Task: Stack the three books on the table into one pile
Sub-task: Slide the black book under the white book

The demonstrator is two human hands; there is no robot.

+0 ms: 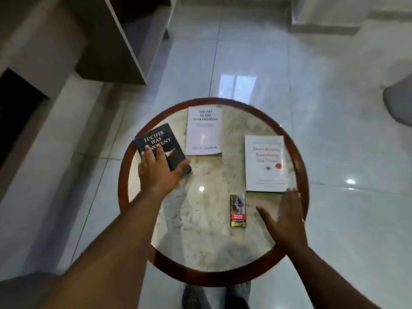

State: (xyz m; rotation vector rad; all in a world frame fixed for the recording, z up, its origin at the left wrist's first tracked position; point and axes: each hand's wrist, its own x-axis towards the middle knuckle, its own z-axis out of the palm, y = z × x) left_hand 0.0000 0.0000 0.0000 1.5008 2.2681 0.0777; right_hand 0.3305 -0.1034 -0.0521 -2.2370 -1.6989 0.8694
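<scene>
Three books lie apart on a round marble table [200,248] with a red-brown rim. A black book [159,139] sits at the left, tilted, and my left hand [156,172] grips its near end, thumb at its right edge. A white book [204,130] lies flat at the back centre. A second white book with a red dot [264,162] lies flat at the right. My right hand [284,219] hovers open, fingers spread, just in front of that book and apart from it.
A small red and dark packet [238,211] lies on the table between my hands. Glossy white floor tiles surround the table. A dark cabinet [124,41] stands at the back left, a grey object [399,103] at the right edge. Feet show below the table.
</scene>
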